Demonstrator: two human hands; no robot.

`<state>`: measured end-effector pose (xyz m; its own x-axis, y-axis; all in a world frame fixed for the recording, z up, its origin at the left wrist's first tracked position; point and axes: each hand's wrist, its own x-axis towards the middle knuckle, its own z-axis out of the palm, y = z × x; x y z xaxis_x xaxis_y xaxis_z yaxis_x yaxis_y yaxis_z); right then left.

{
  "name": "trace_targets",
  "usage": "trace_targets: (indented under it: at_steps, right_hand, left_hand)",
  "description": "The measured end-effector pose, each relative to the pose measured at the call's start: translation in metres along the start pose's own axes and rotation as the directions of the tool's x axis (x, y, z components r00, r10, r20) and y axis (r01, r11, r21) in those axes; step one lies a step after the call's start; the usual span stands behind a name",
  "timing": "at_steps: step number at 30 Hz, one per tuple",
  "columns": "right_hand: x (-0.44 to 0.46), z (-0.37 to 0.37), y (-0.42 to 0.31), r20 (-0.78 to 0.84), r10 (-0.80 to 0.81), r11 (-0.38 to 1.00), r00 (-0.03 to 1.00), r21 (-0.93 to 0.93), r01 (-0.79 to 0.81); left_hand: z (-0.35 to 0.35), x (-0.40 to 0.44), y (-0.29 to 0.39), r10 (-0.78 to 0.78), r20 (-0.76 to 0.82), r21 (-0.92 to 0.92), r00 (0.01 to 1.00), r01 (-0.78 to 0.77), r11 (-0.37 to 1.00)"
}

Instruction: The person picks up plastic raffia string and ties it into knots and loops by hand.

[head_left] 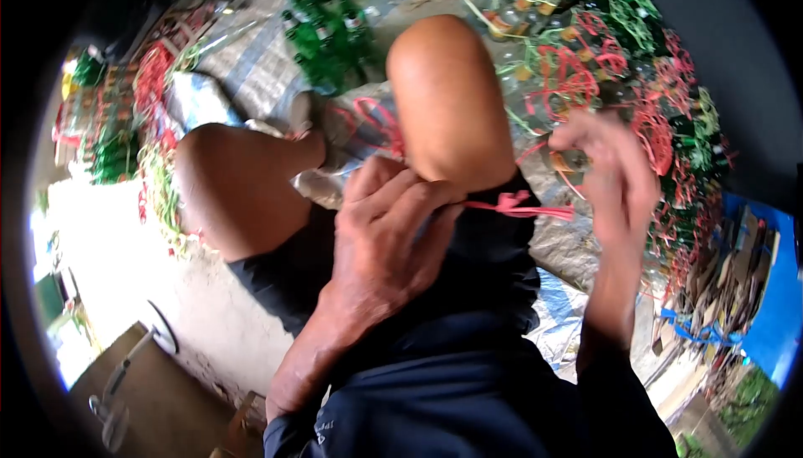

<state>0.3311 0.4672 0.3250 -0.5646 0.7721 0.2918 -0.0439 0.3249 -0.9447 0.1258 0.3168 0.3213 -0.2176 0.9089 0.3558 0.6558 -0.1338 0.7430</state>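
My left hand (381, 228) is closed in front of my bent knee, with pink plastic string (519, 205) pinched in its fingers. A knot or small bow shows in the string, and its loose end sticks out to the right. My right hand (617, 169) is raised to the right of the knee, fingers curled and blurred. A thin strand of pink string runs up to its fingertips. More pink string (381, 119) lies beyond the left hand, partly hidden behind the knee.
Several green glass bottles (330, 35) lie ahead on a woven plastic sheet (251, 65). Clear bottles (510, 19) wrapped in yellow-green string are at the upper right. Pink-tied bundles (661, 123) line the right side, near stacked flattened cardboard (728, 282). More tied bottles (113, 153) stand left.
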Motion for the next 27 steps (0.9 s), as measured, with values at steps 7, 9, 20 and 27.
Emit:
trace_targets:
  at_steps: [7,9,20,27]
  right_hand:
    - [-0.020,0.038,-0.040,0.393,0.378,0.923,0.838,-0.223,-0.312]
    - [-0.017,0.039,-0.031,0.363,0.256,0.950,0.896,-0.267,-0.163]
    - [-0.017,-0.081,-0.007,-0.431,0.225,0.876,0.874,-0.303,-0.375]
    - [-0.052,-0.179,0.025,-0.557,0.374,0.773,0.742,-0.255,-0.581]
  left_hand:
    - [-0.005,-0.012,-0.004,0.038,0.022,-0.105,0.999,-0.036,0.994]
    - [-0.010,-0.018,-0.007,-0.041,0.100,-0.198,0.994,0.061,0.978]
    - [-0.035,-0.033,-0.043,-0.197,0.184,-0.145,0.963,0.224,0.964]
    - [-0.043,-0.033,-0.052,-0.231,0.184,-0.145,0.955,0.259,0.955]
